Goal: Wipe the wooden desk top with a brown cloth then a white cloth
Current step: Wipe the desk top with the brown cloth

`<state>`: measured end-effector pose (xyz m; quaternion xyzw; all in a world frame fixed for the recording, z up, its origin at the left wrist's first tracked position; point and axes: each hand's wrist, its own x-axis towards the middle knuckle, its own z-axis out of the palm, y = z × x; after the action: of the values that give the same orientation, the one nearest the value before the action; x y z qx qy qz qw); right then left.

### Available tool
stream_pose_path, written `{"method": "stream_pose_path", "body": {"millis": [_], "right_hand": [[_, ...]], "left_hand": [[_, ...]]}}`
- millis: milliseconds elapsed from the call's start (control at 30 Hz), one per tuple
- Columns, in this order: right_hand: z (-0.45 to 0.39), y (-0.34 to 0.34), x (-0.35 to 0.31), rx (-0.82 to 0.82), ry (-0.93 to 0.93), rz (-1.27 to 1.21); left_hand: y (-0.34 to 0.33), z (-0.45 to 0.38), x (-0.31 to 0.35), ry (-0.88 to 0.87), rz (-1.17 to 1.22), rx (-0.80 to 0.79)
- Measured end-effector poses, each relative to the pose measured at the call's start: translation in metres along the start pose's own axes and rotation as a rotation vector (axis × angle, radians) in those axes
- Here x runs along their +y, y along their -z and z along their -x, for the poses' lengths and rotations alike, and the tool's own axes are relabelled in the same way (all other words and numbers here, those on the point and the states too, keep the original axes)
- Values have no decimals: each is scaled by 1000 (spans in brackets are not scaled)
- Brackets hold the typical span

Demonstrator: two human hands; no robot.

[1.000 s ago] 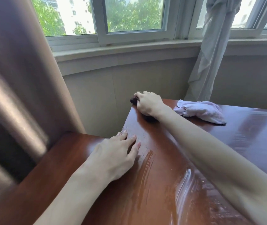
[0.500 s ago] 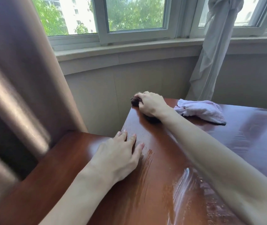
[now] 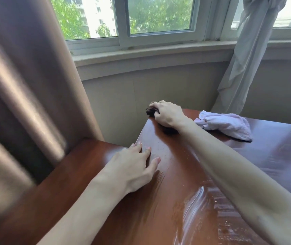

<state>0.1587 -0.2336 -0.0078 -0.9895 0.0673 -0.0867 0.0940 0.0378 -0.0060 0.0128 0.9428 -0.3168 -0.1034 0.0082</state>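
The glossy reddish wooden desk top [image 3: 185, 174] fills the lower right. At its far left corner my right hand [image 3: 167, 114] grips a bunched brown cloth [image 3: 151, 110], which pokes out past the fingers at the desk's corner; most of it is hidden under the hand. My left hand [image 3: 132, 167] rests flat with fingers spread on the desk's left edge. A crumpled white cloth [image 3: 226, 125] lies on the desk to the right of my right hand, apart from it.
A lower wooden surface [image 3: 61, 183] adjoins the desk on the left. A brown curtain [image 3: 26, 76] hangs at the left, a pale curtain [image 3: 247, 59] at the back right. The wall and window sill [image 3: 150, 50] stand close behind the desk.
My right hand with the brown cloth stays at the far corner, barely shifted. My left hand has slid slightly forward along the desk edge.
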Motion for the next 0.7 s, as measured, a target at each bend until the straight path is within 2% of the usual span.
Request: {"method": "stream_pose_path", "body": {"millis": [167,233,333,467,567,633,700], "right_hand": [[73,10,-31,-21,220,-164],[96,12,-41,-7,214,-192],[121,10,-57,12,194,-199],[156,1,-75,61,228,-198],[155,7,-65,0,258,-262],[133,10,-50,-18,213,-265],[102,10,-33,-2,110,-222]], "left_hand": [[14,2,-2,-40,8,-29],[23,3,-13,-48,102,0],[30,14,-35,10,207,139],[14,41,-40,33,239,251],[-4,51,-37,-20,232,328],[-8,52,-34,-30,257,342],[-10,51,-30,-40,262,274]]}}
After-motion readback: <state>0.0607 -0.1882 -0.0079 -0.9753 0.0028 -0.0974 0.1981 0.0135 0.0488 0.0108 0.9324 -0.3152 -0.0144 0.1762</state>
